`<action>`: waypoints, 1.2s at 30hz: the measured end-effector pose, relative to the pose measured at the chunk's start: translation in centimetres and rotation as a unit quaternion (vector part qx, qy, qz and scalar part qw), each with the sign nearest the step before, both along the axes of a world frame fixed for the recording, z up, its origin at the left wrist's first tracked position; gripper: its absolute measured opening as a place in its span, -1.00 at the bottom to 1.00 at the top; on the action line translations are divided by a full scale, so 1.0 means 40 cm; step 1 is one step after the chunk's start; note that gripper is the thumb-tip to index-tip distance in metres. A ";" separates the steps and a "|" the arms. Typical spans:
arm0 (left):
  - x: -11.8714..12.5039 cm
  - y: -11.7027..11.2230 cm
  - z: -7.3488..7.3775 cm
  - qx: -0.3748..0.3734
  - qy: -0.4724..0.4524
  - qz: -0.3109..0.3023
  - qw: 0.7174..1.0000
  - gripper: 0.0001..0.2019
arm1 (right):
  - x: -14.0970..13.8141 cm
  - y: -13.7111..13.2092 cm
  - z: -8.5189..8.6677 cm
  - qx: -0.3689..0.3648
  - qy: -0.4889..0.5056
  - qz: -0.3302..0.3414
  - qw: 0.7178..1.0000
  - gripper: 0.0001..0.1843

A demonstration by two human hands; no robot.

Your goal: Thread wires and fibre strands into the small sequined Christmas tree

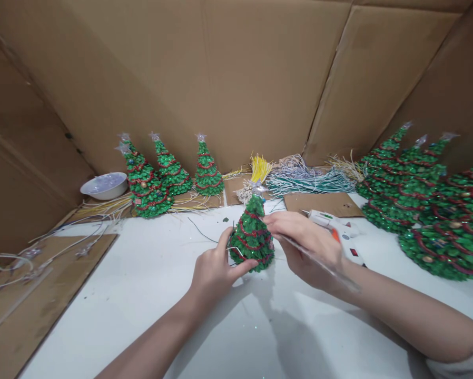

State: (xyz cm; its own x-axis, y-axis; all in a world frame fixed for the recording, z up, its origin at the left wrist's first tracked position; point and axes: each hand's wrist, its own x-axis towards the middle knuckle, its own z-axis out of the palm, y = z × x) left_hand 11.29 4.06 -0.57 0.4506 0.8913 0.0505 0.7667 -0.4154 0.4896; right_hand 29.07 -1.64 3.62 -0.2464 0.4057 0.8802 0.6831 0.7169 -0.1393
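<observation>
A small green Christmas tree [252, 234] with red garland and a clear star on top stands on the white table [149, 284]. My left hand [215, 271] grips its base from the left, thumb and fingers closed around it. My right hand [305, 245] is closed beside the tree's right side, fingertips touching it, and it holds a thin clear stick [323, 266] that runs back along my wrist. A white glue gun [337, 229] with an orange trigger lies just behind my right hand.
Three finished trees [169, 173] stand at the back left by a white bowl [104, 185]. Several more trees [422, 202] crowd the right. Bundles of coloured wires [299, 179] lie along the cardboard wall [220, 73]. Cardboard and loose wires [35, 258] cover the left edge.
</observation>
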 end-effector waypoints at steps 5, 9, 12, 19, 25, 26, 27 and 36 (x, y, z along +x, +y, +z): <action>0.001 -0.002 0.000 0.006 0.001 0.004 1.000 -0.22 | 0.002 -0.003 -0.001 0.003 -0.020 0.013 1.000 -0.78; 0.001 -0.003 -0.002 0.012 -0.004 0.003 1.000 -0.24 | 0.001 -0.003 0.015 -0.008 -0.041 0.013 0.999 -0.82; 0.000 -0.002 -0.004 0.016 -0.006 0.004 1.000 -0.25 | 0.004 -0.002 0.024 -0.013 -0.049 0.016 0.999 -0.83; -0.002 0.000 -0.003 0.009 0.004 -0.002 1.000 -0.22 | 0.007 0.015 0.031 0.002 0.006 0.016 1.000 -0.80; -0.003 0.002 -0.003 0.006 -0.008 -0.007 1.000 -0.22 | 0.019 0.026 0.018 0.082 0.101 0.053 0.990 -0.73; -0.003 0.002 -0.003 0.007 -0.010 -0.005 1.000 -0.22 | 0.022 0.025 0.017 0.089 0.111 0.057 0.988 -0.72; -0.003 0.002 -0.004 0.007 -0.011 -0.004 1.000 -0.22 | 0.024 0.024 0.016 0.093 0.121 0.058 0.987 -0.72; 0.000 0.002 -0.003 0.002 -0.006 -0.006 1.000 -0.22 | 0.020 0.038 -0.003 0.100 0.079 0.039 0.991 -0.69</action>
State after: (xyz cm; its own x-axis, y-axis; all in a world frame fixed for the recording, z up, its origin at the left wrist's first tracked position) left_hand 11.28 4.12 -0.69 0.4604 0.8857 0.0594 0.7553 -0.4260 0.4979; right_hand 29.87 -0.12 3.49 -0.1230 0.2045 0.9711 0.6061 0.7903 -0.0896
